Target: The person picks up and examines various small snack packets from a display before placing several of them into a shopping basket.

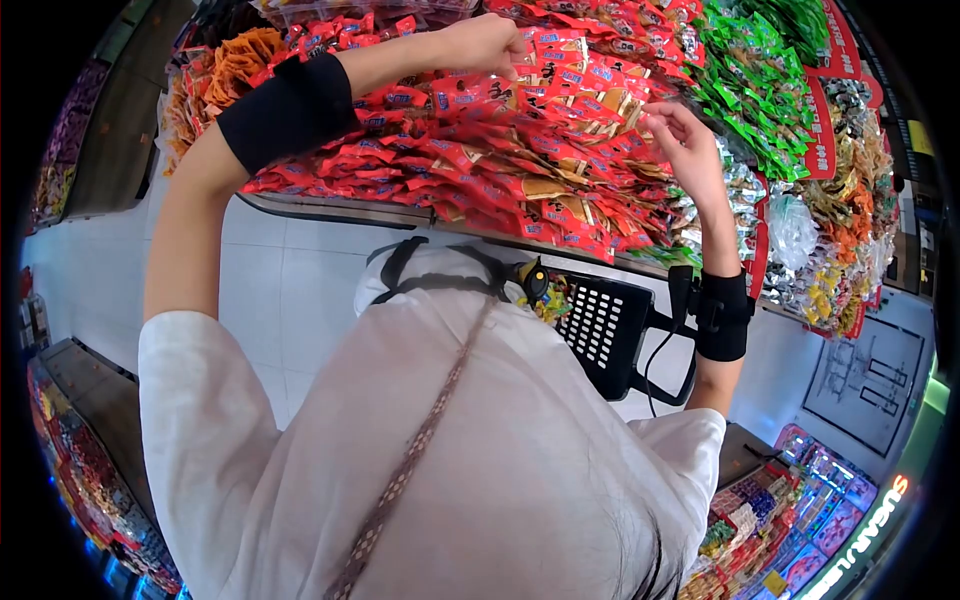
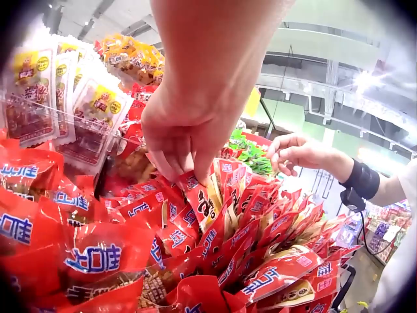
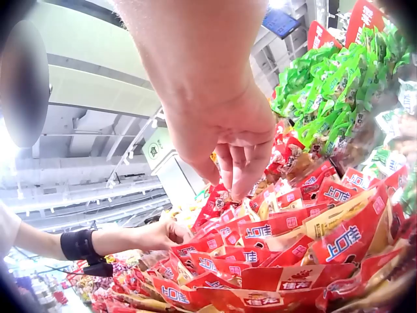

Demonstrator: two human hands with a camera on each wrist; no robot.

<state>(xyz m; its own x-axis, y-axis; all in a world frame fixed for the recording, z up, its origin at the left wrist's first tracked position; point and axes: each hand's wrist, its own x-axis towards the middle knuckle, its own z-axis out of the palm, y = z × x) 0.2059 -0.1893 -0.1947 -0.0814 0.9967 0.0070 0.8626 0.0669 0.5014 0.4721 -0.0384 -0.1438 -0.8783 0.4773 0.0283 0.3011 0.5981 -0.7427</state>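
Rows of red snack packets (image 1: 560,190) stand packed together on the display below both hands. My left hand (image 1: 485,45) reaches to the far part of the pile. In the left wrist view its thumb and fingers pinch the top corner of one red packet (image 2: 205,202), which stands among the others. My right hand (image 1: 685,145) hovers at the pile's right side with fingers loosely bent and nothing visible between them. In the right wrist view that right hand (image 3: 225,140) points down, fingertips close over the red packets (image 3: 273,225).
Green packets (image 1: 760,90) lie right of the red ones, beyond them silvery and mixed-colour packets (image 1: 850,190). Orange packets (image 1: 240,60) are at the far left. Flat packs (image 2: 98,111) stand behind a clear divider. A black basket (image 1: 600,330) is beside my body, above the tiled floor.
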